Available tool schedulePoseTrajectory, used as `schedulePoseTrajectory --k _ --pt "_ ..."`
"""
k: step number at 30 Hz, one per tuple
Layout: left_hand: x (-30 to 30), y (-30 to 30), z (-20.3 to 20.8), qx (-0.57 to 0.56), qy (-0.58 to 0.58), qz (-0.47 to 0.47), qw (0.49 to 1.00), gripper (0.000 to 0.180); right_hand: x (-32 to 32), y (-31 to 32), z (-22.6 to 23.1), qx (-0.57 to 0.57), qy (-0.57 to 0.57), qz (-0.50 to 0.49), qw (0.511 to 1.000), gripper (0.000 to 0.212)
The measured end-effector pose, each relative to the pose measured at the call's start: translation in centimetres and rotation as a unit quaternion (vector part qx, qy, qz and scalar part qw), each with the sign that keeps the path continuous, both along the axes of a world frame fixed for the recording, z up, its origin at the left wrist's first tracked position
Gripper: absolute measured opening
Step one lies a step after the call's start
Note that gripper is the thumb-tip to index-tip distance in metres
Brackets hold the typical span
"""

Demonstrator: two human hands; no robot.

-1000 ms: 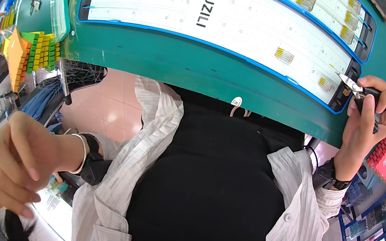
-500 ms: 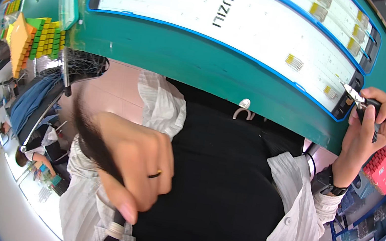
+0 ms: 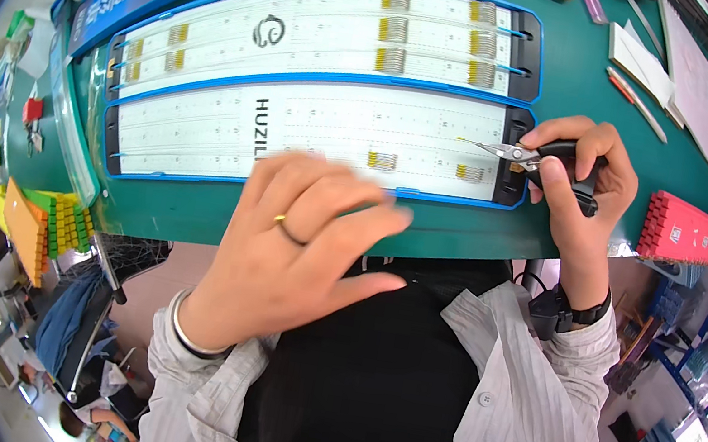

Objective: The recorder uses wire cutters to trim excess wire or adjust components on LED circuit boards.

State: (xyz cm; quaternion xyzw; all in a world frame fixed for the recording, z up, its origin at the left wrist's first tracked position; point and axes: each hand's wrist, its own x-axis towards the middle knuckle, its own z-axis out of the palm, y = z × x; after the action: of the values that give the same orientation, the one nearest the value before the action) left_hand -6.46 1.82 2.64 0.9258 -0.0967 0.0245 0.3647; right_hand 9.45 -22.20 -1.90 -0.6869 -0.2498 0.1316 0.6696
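Evidently grips the black handles of the needle-nose pliers in the right hand, fingers curled shut round them and thumb pressed on top, presumably for fine control of the tip. Points the slim nose leftward, over the black right end of the lower white board, with what looks like a fine gold wire at the very tip; cannot confirm whether pinched or merely touched. Rests the heel of that hand at the board's blue-framed right edge, judged as a brace to steady the tool. Carries a dark watch on that wrist. Holds the left hand raised above the near edge of the same board, fingers loosely spread and slightly motion-blurred, pinching nothing; wears a ring and a metal bangle. Partly hides the board's near blue rail from the camera in that position. Shows small gold coil parts seated on the lower board just beside the pliers' nose, within easy reach of the tool. Places a second, matching board directly behind, loaded with more rows of coils, both lying flat and parallel on the green table. Keeps sundries well apart from the work: a red ribbed block to the right, papers and a pen at far right, coloured stacked pieces off the left edge.
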Motion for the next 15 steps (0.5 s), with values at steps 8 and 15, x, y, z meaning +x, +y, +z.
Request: schedulePoseTrajectory --k 8,15 --pt "4.0 -1.1 -3.7 0.173 -0.022 -0.058 0.983 0.073 1.1 -0.7 0.2 -0.047 -0.077 0.071 0.993 0.033" --pt "4.3 -1.5 -3.8 0.218 -0.003 -0.059 0.974 0.050 1.6 -1.2 0.0 -0.040 -0.118 0.085 0.989 0.034"
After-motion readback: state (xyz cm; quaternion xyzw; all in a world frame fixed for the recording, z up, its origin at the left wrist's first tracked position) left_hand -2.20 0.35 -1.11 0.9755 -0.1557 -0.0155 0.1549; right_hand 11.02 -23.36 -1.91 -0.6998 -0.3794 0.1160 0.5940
